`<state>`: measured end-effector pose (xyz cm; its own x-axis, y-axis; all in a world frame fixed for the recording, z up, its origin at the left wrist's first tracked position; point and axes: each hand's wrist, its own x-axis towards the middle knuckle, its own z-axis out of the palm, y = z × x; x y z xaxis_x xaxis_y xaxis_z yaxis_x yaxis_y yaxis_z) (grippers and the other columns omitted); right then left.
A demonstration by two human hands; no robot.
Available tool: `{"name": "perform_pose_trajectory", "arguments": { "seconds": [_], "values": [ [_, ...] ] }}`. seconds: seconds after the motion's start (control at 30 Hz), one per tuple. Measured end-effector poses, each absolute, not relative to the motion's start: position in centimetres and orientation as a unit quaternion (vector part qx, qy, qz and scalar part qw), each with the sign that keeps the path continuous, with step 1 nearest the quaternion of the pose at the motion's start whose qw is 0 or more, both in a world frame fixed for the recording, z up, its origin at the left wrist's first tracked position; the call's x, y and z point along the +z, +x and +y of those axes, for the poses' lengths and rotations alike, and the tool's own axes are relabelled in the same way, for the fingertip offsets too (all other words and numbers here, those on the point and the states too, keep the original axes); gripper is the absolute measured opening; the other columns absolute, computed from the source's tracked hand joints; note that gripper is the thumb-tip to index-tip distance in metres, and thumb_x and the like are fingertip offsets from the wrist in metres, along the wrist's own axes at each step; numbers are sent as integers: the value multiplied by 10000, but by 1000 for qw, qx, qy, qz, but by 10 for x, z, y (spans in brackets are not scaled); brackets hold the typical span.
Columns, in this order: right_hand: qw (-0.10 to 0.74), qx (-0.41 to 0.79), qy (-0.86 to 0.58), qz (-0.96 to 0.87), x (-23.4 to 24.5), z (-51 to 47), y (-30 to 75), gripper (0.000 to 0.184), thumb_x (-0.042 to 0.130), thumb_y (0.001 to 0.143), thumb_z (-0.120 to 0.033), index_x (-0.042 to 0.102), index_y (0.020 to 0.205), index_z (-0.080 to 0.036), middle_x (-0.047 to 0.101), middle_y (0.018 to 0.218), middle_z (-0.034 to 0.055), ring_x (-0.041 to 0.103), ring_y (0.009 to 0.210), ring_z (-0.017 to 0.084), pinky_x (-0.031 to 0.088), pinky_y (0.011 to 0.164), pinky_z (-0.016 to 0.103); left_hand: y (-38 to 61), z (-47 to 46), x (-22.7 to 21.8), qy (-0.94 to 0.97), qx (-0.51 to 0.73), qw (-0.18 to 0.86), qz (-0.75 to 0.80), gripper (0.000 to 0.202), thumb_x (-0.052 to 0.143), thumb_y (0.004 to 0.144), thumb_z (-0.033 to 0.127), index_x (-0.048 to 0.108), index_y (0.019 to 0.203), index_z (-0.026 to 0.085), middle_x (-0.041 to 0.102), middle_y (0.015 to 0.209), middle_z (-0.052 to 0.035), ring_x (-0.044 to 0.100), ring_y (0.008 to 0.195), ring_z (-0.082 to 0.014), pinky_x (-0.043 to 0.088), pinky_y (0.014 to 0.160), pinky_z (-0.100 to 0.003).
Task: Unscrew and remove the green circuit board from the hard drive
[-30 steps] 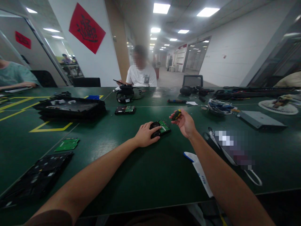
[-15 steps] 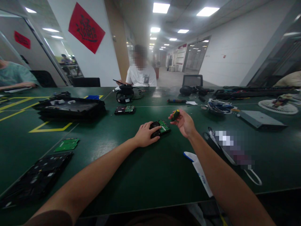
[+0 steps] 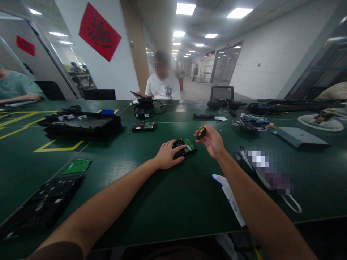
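A hard drive [image 3: 190, 144] with a green circuit board on its upper face lies flat on the table in front of me. My left hand [image 3: 169, 154] grips its left part, thumb at the near side and a finger stretched over the top, covering much of it. My right hand [image 3: 211, 141] holds a screwdriver [image 3: 201, 132] by its black-and-yellow handle, just above the drive's right end. The screwdriver's shaft and tip are too fine to make out, so I cannot tell whether it touches the drive.
Left are a loose green circuit board [image 3: 77, 166], a black plate-like part [image 3: 45, 202] and a black tray [image 3: 81, 124]. Another drive [image 3: 143, 126] lies farther back. Right are a white-and-blue packet [image 3: 230, 200], a pouch [image 3: 260, 169] and a grey metal box [image 3: 302, 137]. A person [image 3: 162, 86] sits opposite.
The screwdriver handle has turned slightly in my right hand, showing more of its yellow. My left hand and the hard drive stay where they were.
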<state>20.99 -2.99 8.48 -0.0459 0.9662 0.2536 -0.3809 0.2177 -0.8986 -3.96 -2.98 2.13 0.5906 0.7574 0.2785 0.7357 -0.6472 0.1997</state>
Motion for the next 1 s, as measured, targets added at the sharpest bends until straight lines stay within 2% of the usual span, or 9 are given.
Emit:
{"name": "perform_pose_trajectory", "arguments": {
  "seconds": [0.13, 0.27, 0.37, 0.53, 0.7, 0.83, 1.0],
  "values": [
    [621, 521, -316, -492, 86, -30, 211, 371, 763, 835, -535, 710, 1086, -267, 718, 923, 13, 728, 898, 205, 588, 586, 267, -39, -29, 20, 892, 172, 28, 417, 651, 603, 943, 598, 453, 1550, 415, 354, 1591, -135, 364, 1451, -417, 352, 1127, -603],
    [627, 514, -318, -493, 87, -31, 210, 296, 797, 811, -491, 718, 962, -249, 703, 913, 7, 702, 868, 174, 556, 566, 233, -39, -29, 20, 889, 173, 28, 422, 650, 613, 939, 594, 457, 1546, 422, 355, 1598, -117, 366, 1449, -409, 347, 1133, -599],
    [629, 528, -307, -481, 86, -30, 209, 319, 833, 784, -486, 670, 923, -250, 711, 905, -5, 710, 858, 171, 571, 590, 241, -39, -30, 21, 890, 173, 29, 422, 643, 606, 943, 596, 460, 1544, 422, 356, 1600, -113, 367, 1449, -405, 349, 1134, -591],
    [623, 559, -303, -456, 85, -29, 211, 398, 746, 834, -612, 676, 981, -248, 731, 897, 24, 740, 879, 206, 606, 635, 284, -39, -30, 21, 890, 174, 30, 420, 643, 592, 949, 601, 448, 1552, 427, 359, 1596, -122, 370, 1444, -418, 353, 1125, -603],
    [621, 530, -313, -485, 87, -31, 210, 341, 769, 842, -506, 737, 1075, -259, 715, 952, 14, 718, 878, 180, 544, 552, 231, -39, -29, 20, 890, 175, 28, 420, 653, 603, 943, 599, 450, 1552, 421, 363, 1589, -129, 373, 1444, -418, 354, 1125, -601],
    [615, 532, -311, -492, 87, -33, 209, 296, 779, 835, -496, 744, 965, -232, 713, 960, 22, 697, 862, 170, 531, 545, 228, -39, -29, 21, 891, 174, 30, 419, 647, 599, 946, 598, 451, 1551, 421, 370, 1590, -121, 370, 1447, -413, 348, 1133, -600],
    [612, 540, -301, -492, 87, -34, 208, 309, 806, 811, -503, 657, 903, -250, 706, 895, -10, 712, 820, 177, 537, 534, 236, -40, -30, 21, 891, 171, 26, 419, 644, 585, 953, 606, 443, 1554, 423, 357, 1589, -129, 379, 1440, -413, 360, 1123, -600]
  ]
}}
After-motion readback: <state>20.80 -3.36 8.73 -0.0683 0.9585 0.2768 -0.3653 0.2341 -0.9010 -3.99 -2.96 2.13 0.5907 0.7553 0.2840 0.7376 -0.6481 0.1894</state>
